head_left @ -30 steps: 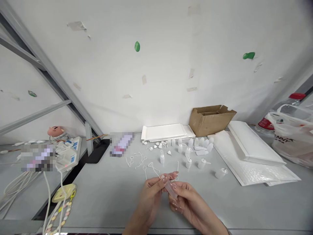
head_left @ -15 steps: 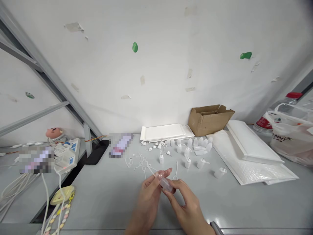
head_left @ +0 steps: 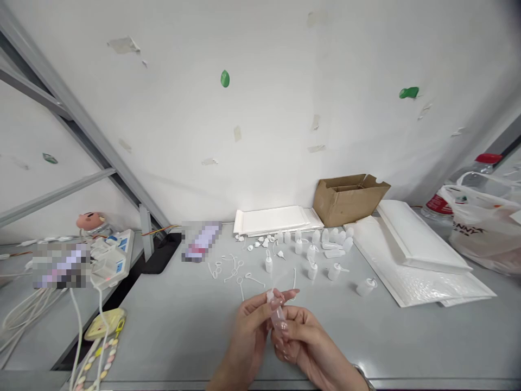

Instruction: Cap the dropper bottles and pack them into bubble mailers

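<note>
A small translucent squeeze bottle (head_left: 278,315) is held between both hands above the near part of the table, its neck tilted up and away. My left hand (head_left: 253,326) pinches the upper end with thumb and fingers. Wrapped round the lower end are the fingers of my right hand (head_left: 299,336). Just beyond the hands lies a white looped strap (head_left: 255,280), with several similar ones to its left. A capped bottle (head_left: 268,263) stands upright behind them. Another capped bottle (head_left: 312,270) is farther right, strap attached.
Several uncapped bottles (head_left: 334,253) and loose white caps (head_left: 265,242) lie at the back. Behind stand a cardboard box (head_left: 350,201) and flat white packets (head_left: 271,220). Padded mailers (head_left: 427,239) and a plastic bag (head_left: 484,228) occupy the right. Cables (head_left: 75,326) hang at the left.
The bottle has turned more upright in my hands. My right hand has shifted from fingertips at its end to a fuller wrap. The looped strap beyond my hands shows more fully.
</note>
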